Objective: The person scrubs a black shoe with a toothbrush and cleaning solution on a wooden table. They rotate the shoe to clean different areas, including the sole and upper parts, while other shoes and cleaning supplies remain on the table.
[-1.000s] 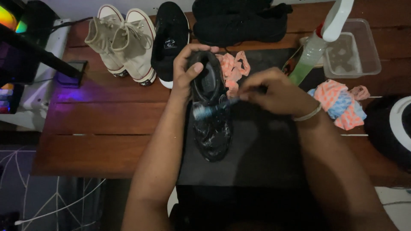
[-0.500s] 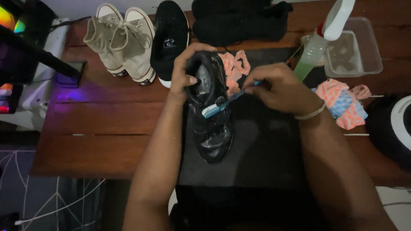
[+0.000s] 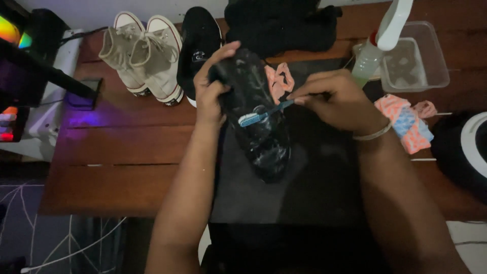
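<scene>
My left hand (image 3: 210,94) grips the black shoe (image 3: 256,114) tight. My right hand (image 3: 332,99) pinches the blue toothbrush (image 3: 264,114), and its bristles have slid further down the soapy shoe, so more gets scrubbed.

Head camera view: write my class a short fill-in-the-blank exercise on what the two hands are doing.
1. The right hand holds a blue ____ against the black shoe.
2. The ____ hand grips the black shoe at its far end.
3. The pair of ____ high-top sneakers stands on the wooden table.

Missing words: toothbrush; left; white
</scene>
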